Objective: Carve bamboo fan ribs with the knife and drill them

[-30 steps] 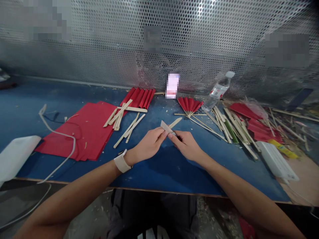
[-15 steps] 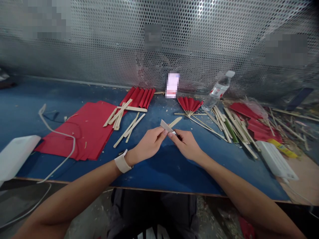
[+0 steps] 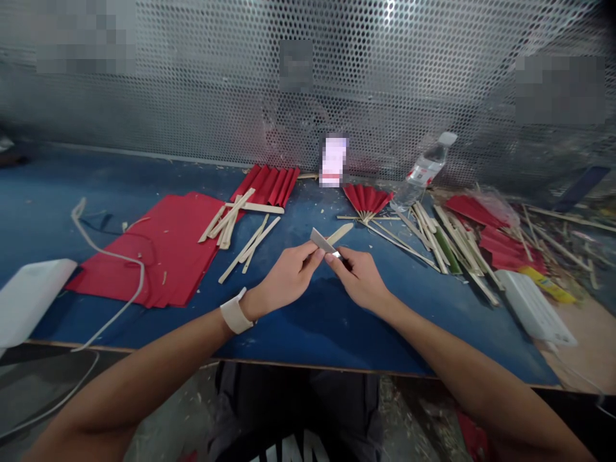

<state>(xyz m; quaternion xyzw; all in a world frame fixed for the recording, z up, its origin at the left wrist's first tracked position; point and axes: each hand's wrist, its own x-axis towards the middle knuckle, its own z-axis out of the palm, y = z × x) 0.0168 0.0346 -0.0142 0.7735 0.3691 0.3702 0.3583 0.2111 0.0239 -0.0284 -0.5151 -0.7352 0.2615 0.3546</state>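
My left hand point(image 3: 289, 277) is closed on a pale bamboo strip point(image 3: 341, 233), whose rounded end sticks out to the upper right. My right hand point(image 3: 362, 280), fingers closed, grips a flat metal blade point(image 3: 322, 241) that lies crosswise over the strip. Thumbs of both hands almost meet where blade and strip cross, above the blue table point(image 3: 308, 333). Beyond my right hand, a small red pleated paper fan point(image 3: 366, 200) rests on thin sticks. Several cut bamboo strips point(image 3: 255, 242) lie beyond my left hand.
Red paper sheets point(image 3: 158, 250) and a white cable point(image 3: 139, 282) lie left. Pleated red paper point(image 3: 269, 186) stands behind sticks. A lit phone point(image 3: 333, 160) leans on the mesh wall point(image 3: 206, 109). At right are a bottle point(image 3: 426, 168), bamboo strips point(image 3: 445, 247) and a white power strip point(image 3: 534, 308).
The blade has tilted slightly over the strip, with its free end a little higher. Both hands keep their hold and have barely moved.
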